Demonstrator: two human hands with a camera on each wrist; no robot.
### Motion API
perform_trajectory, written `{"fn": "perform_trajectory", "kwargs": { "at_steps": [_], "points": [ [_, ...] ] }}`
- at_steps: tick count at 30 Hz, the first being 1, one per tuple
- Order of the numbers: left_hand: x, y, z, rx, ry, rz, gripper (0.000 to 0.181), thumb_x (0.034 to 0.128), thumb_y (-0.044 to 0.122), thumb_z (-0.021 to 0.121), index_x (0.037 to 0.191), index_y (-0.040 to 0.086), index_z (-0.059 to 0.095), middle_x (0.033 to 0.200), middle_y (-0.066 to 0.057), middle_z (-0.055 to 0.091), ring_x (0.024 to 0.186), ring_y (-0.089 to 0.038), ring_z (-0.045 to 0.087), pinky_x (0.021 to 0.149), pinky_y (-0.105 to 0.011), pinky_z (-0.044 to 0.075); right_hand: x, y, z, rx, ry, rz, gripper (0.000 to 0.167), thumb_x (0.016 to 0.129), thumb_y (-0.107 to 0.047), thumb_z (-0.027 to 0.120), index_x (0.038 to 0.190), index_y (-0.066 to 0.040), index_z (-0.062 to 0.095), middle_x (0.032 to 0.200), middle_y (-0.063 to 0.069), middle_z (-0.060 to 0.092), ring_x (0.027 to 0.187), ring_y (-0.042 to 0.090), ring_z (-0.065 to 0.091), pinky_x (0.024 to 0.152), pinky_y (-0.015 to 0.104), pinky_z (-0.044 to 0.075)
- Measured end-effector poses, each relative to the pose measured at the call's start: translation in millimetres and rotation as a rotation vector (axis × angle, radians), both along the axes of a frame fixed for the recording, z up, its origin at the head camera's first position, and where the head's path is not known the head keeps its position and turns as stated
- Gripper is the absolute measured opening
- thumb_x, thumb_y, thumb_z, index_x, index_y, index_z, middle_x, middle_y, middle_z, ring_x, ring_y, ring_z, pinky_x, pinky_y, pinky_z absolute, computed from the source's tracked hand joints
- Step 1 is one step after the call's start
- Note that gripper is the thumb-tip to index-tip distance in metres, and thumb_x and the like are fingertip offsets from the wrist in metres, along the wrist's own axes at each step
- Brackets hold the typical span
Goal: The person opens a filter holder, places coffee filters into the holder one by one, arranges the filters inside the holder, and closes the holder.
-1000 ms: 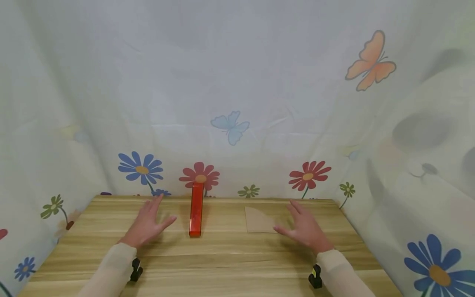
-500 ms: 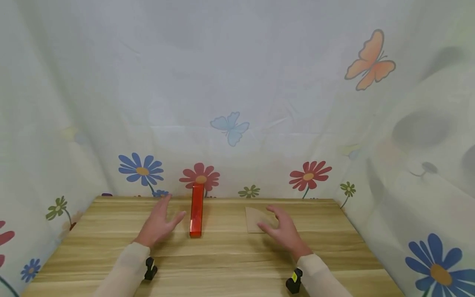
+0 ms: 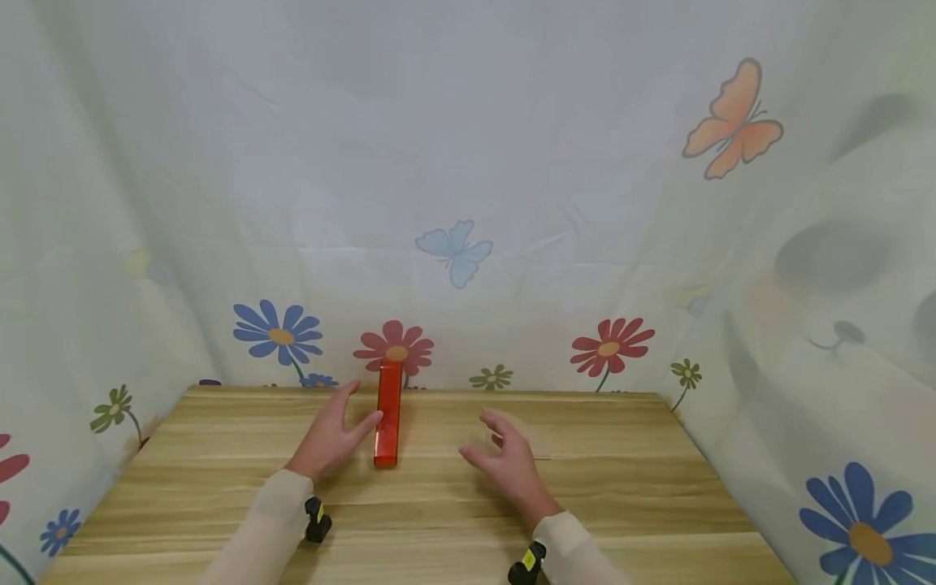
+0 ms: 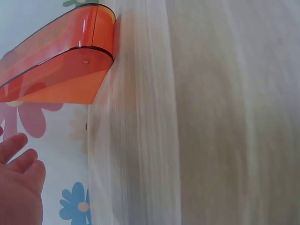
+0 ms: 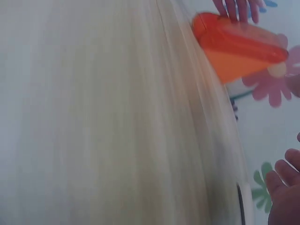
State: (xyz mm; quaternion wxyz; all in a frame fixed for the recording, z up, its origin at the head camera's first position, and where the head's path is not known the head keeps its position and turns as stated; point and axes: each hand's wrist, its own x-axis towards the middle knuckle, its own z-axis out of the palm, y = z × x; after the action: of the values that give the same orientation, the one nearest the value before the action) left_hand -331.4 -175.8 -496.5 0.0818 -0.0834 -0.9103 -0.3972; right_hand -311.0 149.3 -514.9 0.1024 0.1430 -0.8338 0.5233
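Note:
A translucent red-orange block (image 3: 387,418), long and narrow in the head view, stands on the wooden table. Just left of it is my left hand (image 3: 331,435), fingers spread, its thumb tip at the block's left edge; whether it touches cannot be told. The left wrist view shows the block (image 4: 61,51) above the left fingers (image 4: 21,157). To the right of the block, my right hand (image 3: 509,463) hovers with thumb and fingers apart, holding nothing. Behind it lies a thin tan sheet (image 3: 537,443), partly hidden. In the right wrist view the block (image 5: 239,42) is beyond the right hand (image 5: 286,187).
The wooden table (image 3: 409,520) ends at a pale curtain (image 3: 468,146) printed with flowers and butterflies, which also hangs along both sides. Small black devices (image 3: 318,520) are strapped at the wrists.
Both hands have moved inward, the left one rightward up to the block and the right one leftward across the tan sheet. The block and the sheet have stayed in place.

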Motion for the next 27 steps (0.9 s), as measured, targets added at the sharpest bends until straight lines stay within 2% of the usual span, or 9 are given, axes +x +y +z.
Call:
{"fn": "perform_trajectory", "kwargs": {
  "at_steps": [5, 11, 20, 27],
  "points": [
    [-4.2, 2.2, -1.6, 0.075, -0.029, -0.003, 0.097, 0.0926, 0.068, 0.060, 0.163, 0.015, 0.021, 0.167, -0.014, 0.031, 0.152, -0.040, 0.032, 0.121, -0.063, 0.029, 6.8, -28, -0.5, -0.072, -0.022, 0.037, 0.067, 0.088, -0.027, 0.083, 0.142, -0.001, 0.055, 0.148, 0.021, 0.055, 0.138, 0.041, 0.051, 0.114, 0.056, 0.043],
    [-11.5, 5.6, -1.5, 0.143, -0.058, -0.041, 0.095, 0.0924, 0.064, 0.064, 0.163, 0.019, 0.019, 0.167, -0.013, 0.030, 0.153, -0.040, 0.029, 0.121, -0.062, 0.030, 13.0, -54, -1.3, -0.185, -0.049, 0.054, 0.068, 0.086, -0.018, 0.084, 0.142, 0.005, 0.052, 0.147, 0.026, 0.054, 0.137, 0.047, 0.051, 0.113, 0.057, 0.044],
    [-28.5, 10.0, -3.1, 0.163, -0.096, -0.061, 0.096, 0.0920, 0.058, 0.069, 0.164, 0.019, 0.018, 0.168, -0.014, 0.029, 0.155, -0.040, 0.027, 0.121, -0.064, 0.029, 17.8, -86, -11.1, -0.201, -0.077, -0.033, 0.068, 0.086, -0.022, 0.084, 0.141, 0.002, 0.054, 0.145, 0.024, 0.057, 0.135, 0.046, 0.052, 0.112, 0.055, 0.046],
    [-39.8, 12.9, 0.0, 0.214, -0.077, -0.099, 0.093, 0.0928, 0.051, 0.072, 0.164, 0.023, 0.020, 0.169, -0.013, 0.028, 0.155, -0.039, 0.026, 0.121, -0.064, 0.027, 14.6, -109, -16.6, -0.247, -0.087, -0.116, 0.071, 0.083, -0.024, 0.087, 0.142, -0.002, 0.055, 0.147, 0.020, 0.056, 0.135, 0.046, 0.053, 0.113, 0.055, 0.045]
  ]
}}
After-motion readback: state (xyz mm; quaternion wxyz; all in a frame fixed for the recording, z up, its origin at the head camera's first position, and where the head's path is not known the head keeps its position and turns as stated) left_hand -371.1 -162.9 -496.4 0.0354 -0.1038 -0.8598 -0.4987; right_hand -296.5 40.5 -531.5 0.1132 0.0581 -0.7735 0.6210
